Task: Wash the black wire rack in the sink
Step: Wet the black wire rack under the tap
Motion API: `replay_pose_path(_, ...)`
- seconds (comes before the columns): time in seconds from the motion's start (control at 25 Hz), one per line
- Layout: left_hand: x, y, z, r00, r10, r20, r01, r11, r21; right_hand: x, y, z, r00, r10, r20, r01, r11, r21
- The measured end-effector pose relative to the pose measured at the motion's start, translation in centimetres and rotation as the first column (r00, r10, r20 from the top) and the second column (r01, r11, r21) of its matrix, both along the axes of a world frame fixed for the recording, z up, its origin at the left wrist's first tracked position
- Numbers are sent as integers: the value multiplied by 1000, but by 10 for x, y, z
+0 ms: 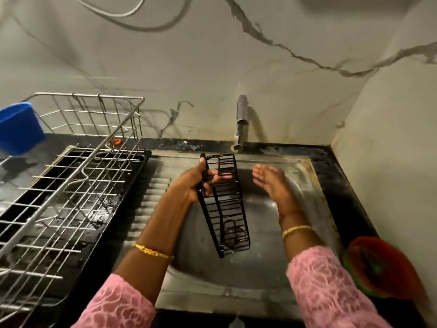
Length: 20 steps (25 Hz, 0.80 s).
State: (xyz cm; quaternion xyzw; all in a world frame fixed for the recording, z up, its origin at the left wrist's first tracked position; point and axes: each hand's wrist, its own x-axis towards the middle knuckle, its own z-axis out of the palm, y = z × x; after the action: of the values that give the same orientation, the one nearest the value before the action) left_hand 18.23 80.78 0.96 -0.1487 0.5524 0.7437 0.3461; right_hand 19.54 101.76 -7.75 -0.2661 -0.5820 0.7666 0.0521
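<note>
The black wire rack (224, 204) hangs tilted over the basin of the steel sink (305, 185), its upper end near the tap (241, 124) and its lower end toward the person. The left hand (194, 183) grips it near the top, fingers curled through and around the wires. The right hand (272, 183) is just beside the rack, apart from it, fingers straight and loosely spread, holding nothing; it is somewhat blurred. Both wrists carry a gold bangle, and both arms wear pink patterned sleeves.

Left of the basin lies the sink's ribbed draining board (146, 209). Beyond that stands a large silver wire dish rack (78, 176) on a black tray (111, 221) that looks wet. A small orange object (116, 141) sits at the rack's far end; what it is cannot be told. A blue plastic container (19, 127) hangs at the dish rack's far left corner. At the right, near the sink's front corner, rests a red and green plastic scrubber holder (380, 266), its contents unclear.

The counter (340, 185) round the sink is black and wet. The walls (236, 55) are pale marble-look tiles with dark veins, meeting in a corner at the right, and 2 cables (132, 14) loop across the top left.
</note>
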Motion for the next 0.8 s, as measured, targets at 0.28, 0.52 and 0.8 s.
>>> replay_pose_path(0.28, -5, 6, -20, 996, 86, 23, -84, 991, -103, -99, -10, 26, 995, -6, 95, 64, 781, -621)
replay_pose_path(0.52, -17, 9, -28, 992, 109, 56, -104, 991, -85, -126, -16, 25, 978, -183, 104, 198, 631, -750)
replay_pose_path(0.8, -23, 17, -32, 994, 76, 82, -71, 995, -66, -139, -27, 14, 990, -95, 104, 134, 865, -484)
